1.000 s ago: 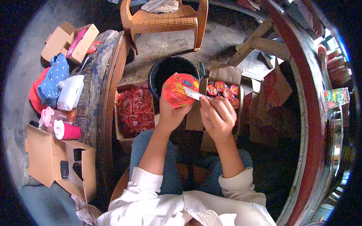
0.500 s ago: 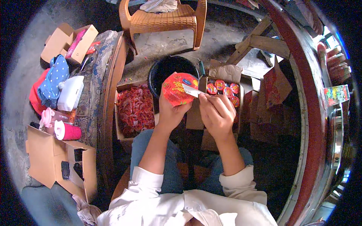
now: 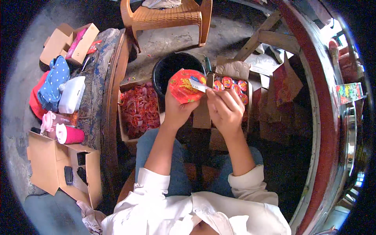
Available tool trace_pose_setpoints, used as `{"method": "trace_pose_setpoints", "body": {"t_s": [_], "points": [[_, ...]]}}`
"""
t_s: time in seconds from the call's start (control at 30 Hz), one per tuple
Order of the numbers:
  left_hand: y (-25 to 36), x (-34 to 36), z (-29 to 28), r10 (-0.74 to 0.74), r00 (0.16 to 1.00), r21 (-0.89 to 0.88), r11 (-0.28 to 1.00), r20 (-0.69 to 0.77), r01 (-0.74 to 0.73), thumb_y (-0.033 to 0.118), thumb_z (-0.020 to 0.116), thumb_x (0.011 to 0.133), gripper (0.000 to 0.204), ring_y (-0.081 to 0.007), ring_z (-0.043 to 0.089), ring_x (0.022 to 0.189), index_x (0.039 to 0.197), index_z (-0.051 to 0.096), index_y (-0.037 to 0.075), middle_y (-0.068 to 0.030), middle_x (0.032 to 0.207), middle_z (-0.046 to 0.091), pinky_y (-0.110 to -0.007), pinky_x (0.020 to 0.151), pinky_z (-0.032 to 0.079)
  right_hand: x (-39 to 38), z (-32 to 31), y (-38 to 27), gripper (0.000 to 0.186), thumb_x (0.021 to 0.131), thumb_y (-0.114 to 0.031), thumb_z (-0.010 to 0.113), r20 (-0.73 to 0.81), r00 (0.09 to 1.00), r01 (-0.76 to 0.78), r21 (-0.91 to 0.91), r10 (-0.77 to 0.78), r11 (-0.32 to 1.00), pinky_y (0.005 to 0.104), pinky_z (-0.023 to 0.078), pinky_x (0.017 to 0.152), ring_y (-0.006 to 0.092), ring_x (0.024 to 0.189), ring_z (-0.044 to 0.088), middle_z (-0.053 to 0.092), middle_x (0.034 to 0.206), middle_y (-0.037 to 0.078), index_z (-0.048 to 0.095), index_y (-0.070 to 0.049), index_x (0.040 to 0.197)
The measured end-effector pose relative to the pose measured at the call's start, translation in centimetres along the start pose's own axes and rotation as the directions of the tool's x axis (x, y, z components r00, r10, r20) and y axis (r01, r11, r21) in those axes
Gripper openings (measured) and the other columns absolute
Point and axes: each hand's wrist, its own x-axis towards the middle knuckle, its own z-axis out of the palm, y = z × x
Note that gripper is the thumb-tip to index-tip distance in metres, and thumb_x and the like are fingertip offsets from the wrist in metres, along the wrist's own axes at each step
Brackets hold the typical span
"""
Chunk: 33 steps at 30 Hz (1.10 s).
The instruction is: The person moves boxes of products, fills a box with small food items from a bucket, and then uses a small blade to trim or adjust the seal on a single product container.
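My left hand [image 3: 177, 111] is wrapped round a red round package [image 3: 182, 83] with yellow lettering and a coloured picture on its face. Between the thumb and fingers of my right hand [image 3: 227, 109] is one end of a flat, whitish, pointed strip [image 3: 198, 85]. The strip lies across the right part of the package face; whether it is a blade or a label I cannot tell. Beyond the package stands a black bucket [image 3: 158, 74]. Left of my hands, a carton [image 3: 122, 129] holds a heap of red plastic pieces. Round red-topped containers [image 3: 227, 82] fill another carton behind my right hand.
A brown woven-pattern chair [image 3: 166, 17] stands at the far side. On the left, a patterned bench [image 3: 94, 117] carries a pink cup [image 3: 73, 134], a white box [image 3: 71, 95] and a dotted blue cloth [image 3: 57, 80]. An opened carton [image 3: 47, 166] sits nearer. A dark red beam [image 3: 327, 156] curves along the right.
The package has shifted slightly up and tilted a little in my left hand. My right hand keeps its pinch on the strip, which now slopes more steeply. The view has shifted slightly.
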Motion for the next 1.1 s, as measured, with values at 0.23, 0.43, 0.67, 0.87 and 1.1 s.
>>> {"method": "trace_pose_setpoints", "body": {"t_s": [0.23, 0.43, 0.67, 0.87, 1.1], "points": [[0.1, 0.2, 0.1, 0.023, 0.999, 0.05, 0.998, 0.038, -0.025, 0.015, 0.067, 0.061, 0.045, -0.0256, 0.05, 0.1, 0.101, 0.051, 0.0, -0.0114, 0.102, 0.054, -0.035, 0.094, 0.031, 0.2, -0.1, 0.3, 0.014, 0.062, 0.0, 0.061, -0.021, 1.0, 0.016, 0.006, -0.016, 1.0, 0.0277, 0.043, 0.047, 0.0168, 0.055, 0.05, 0.055, 0.068, 0.005, 0.06, 0.0, 0.077], [0.0, 0.0, -0.3, 0.017, 0.998, 0.012, 1.0, 0.065, -0.018, 0.017, 0.068, 0.062, 0.056, -0.0225, 0.05, 0.1, 0.11, 0.044, -0.001, -0.0113, 0.105, 0.053, -0.034, 0.092, 0.034, 0.3, -0.3, 0.2, 0.014, 0.063, 0.001, 0.061, -0.005, 1.0, 0.0, 0.012, 0.0, 1.0, 0.0279, 0.043, 0.046, 0.0168, 0.054, 0.05, 0.055, 0.068, 0.005, 0.059, 0.0, 0.077], [-0.1, -0.2, 0.2, -0.028, 0.995, -0.111, 0.993, 0.096, 0.039, 0.02, 0.069, 0.064, 0.068, -0.0168, 0.05, 0.099, 0.119, 0.033, -0.002, -0.0099, 0.106, 0.053, -0.03, 0.088, 0.037, 0.1, -0.6, 0.5, 0.013, 0.063, 0.0, 0.061, 0.005, 1.0, -0.01, 0.016, 0.009, 1.0, 0.0281, 0.042, 0.047, 0.0175, 0.054, 0.049, 0.054, 0.067, 0.005, 0.059, 0.0, 0.076], [-1.0, -0.1, -0.6, 0.006, 0.991, 0.04, 0.999, 0.133, -0.011, 0.022, 0.069, 0.064, 0.064, -0.0207, 0.05, 0.1, 0.114, 0.039, -0.003, -0.0114, 0.107, 0.052, -0.032, 0.089, 0.036, 0.4, -0.4, 0.4, 0.012, 0.063, 0.001, 0.063, 0.016, 0.988, -0.151, 0.114, 0.15, 0.982, 0.0297, 0.043, 0.049, 0.0201, 0.055, 0.051, 0.054, 0.064, 0.007, 0.059, -0.001, 0.074], [-0.7, -0.3, -0.8, -0.036, 0.991, 0.075, 0.997, 0.128, 0.026, 0.022, 0.069, 0.064, 0.062, -0.0208, 0.05, 0.101, 0.113, 0.04, -0.003, -0.0119, 0.107, 0.052, -0.033, 0.09, 0.035, 0.5, -0.3, 0.3, 0.015, 0.061, 0.004, 0.063, -0.001, 0.906, -0.395, 0.353, 0.423, 0.848, 0.0279, 0.044, 0.053, 0.0218, 0.055, 0.055, 0.056, 0.064, 0.011, 0.06, -0.001, 0.075]]}}
